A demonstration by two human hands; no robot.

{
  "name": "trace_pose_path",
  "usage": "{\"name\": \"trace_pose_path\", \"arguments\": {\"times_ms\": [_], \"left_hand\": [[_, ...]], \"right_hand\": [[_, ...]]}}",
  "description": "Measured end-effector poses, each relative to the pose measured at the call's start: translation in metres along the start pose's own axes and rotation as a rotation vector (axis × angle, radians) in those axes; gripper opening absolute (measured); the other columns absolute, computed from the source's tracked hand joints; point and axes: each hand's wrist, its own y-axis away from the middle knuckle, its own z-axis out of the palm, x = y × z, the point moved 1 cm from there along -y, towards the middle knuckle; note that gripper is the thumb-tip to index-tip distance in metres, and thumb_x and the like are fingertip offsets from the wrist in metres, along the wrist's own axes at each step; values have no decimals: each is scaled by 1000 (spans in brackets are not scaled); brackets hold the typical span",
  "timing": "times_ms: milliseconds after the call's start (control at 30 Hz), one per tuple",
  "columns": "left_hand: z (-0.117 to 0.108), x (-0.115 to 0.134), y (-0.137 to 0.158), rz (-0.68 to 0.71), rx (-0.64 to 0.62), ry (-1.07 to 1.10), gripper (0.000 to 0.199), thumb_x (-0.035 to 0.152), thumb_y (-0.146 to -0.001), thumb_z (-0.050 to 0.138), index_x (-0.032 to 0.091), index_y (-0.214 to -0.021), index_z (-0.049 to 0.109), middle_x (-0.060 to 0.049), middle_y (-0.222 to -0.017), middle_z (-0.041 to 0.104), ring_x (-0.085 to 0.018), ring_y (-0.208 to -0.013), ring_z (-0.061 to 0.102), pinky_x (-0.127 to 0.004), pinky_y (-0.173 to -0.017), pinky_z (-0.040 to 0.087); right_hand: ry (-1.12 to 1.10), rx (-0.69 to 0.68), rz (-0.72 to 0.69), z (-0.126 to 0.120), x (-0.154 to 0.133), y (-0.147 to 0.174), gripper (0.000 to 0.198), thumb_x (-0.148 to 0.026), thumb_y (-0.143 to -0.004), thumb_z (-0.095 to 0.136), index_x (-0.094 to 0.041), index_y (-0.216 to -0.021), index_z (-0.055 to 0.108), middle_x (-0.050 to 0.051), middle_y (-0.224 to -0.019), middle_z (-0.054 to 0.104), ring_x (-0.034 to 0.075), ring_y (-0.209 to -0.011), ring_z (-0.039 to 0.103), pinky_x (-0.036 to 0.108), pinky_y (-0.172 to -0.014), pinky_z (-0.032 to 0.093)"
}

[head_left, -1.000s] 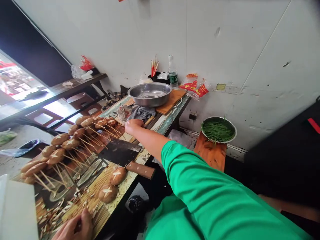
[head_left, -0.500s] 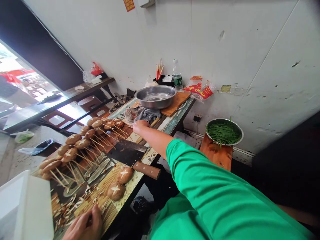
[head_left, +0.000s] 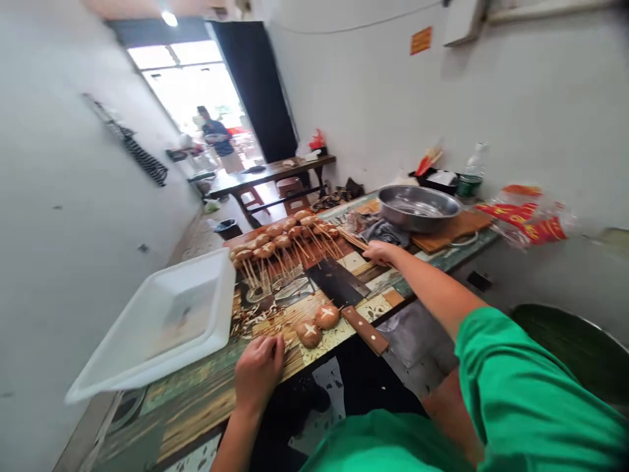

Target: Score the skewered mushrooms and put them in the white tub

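Note:
My right hand (head_left: 381, 252) reaches across the table, its fingers closed around the ends of a thin bundle of wooden skewers (head_left: 352, 238). My left hand (head_left: 259, 364) rests at the near table edge with its fingers curled in, and I see nothing in it. Beside it lie two brown mushroom caps (head_left: 317, 324), each cut with a white cross, a stick end showing at one. A cleaver (head_left: 366, 331) lies with its wooden handle over the table edge. Farther back, skewered mushrooms (head_left: 275, 239) are lined up in rows, their sticks pointing toward me.
A white plastic tub (head_left: 191, 314) stands left, near mushroom scraps (head_left: 255, 320). A steel basin (head_left: 417, 208) sits back right beside a grey cloth (head_left: 386, 233), on a cutting board (head_left: 455, 231). A bottle (head_left: 472, 174) is behind. Someone (head_left: 216, 137) stands in the far doorway.
The view has swung left and up, bringing the whole tub and the doorway into sight. Skewers now show in my right hand. My left hand stays low by the table edge, curled.

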Motion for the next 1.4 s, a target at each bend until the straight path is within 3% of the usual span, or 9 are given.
{"name": "trace_pose_path", "arguments": {"times_ms": [133, 367, 500, 633, 767, 967, 1267, 1400], "left_hand": [[3, 0, 2, -40, -7, -9, 39, 28, -102, 46, 21, -65, 57, -3, -65, 62, -19, -64, 60, -29, -65, 43], [5, 1, 3, -40, 0, -13, 40, 28, -103, 45, 21, -66, 59, -4, -65, 61, -19, -66, 61, -30, -65, 43], [7, 1, 4, -81, -14, 27, 39, 29, -103, 45, 21, -67, 60, -4, -67, 61, -20, -68, 61, -30, -67, 43], [8, 1, 4, -112, -35, 40, 39, 30, -102, 45, 21, -67, 59, -4, -68, 62, -19, -68, 60, -30, -67, 43], [9, 0, 6, -104, -8, 17, 39, 29, -102, 45, 21, -67, 58, -4, -68, 62, -19, -68, 61, -30, -67, 44], [10, 0, 5, -85, -5, 9, 38, 28, -103, 45, 21, -68, 59, -3, -67, 61, -20, -66, 60, -30, -66, 44], [9, 1, 4, -62, 3, -11, 40, 29, -105, 43, 21, -68, 57, -3, -66, 59, -19, -66, 60, -30, -66, 43], [7, 2, 3, -52, 37, -19, 41, 29, -105, 42, 21, -67, 57, -3, -66, 59, -19, -65, 60, -30, -65, 43]], "right_hand": [[-127, -189, 147, -6, 30, 6, 26, -34, -99, 66, -15, -118, 65, 6, -109, 68, 17, -86, 68, 34, -73, 61], [-338, -288, 249, -17, 79, 52, 21, -35, -101, 63, -14, -99, 65, -3, -79, 62, 8, -55, 55, 20, -49, 48], [-473, -132, 140, -32, 78, 62, 34, -46, -104, 56, -15, -91, 63, -6, -67, 54, 6, -45, 42, 19, -41, 39], [-630, 184, -42, -38, 59, 46, 39, -53, -104, 51, -17, -99, 64, -3, -73, 58, 8, -50, 47, 22, -46, 44], [-728, 382, -118, -7, 50, 24, 33, -48, -103, 55, -17, -109, 64, 1, -87, 64, 11, -63, 58, 25, -55, 53], [-797, 314, -97, 52, 67, 3, 28, -42, -101, 61, -15, -109, 66, 2, -91, 67, 13, -69, 64, 28, -61, 57], [-806, 196, -67, 61, 86, -16, 28, -40, -100, 63, -16, -115, 65, 5, -103, 68, 16, -80, 67, 32, -69, 60], [-828, 203, -81, 64, 87, -15, 28, -40, -100, 64, -17, -115, 66, 5, -104, 68, 16, -80, 67, 32, -69, 60]]}}
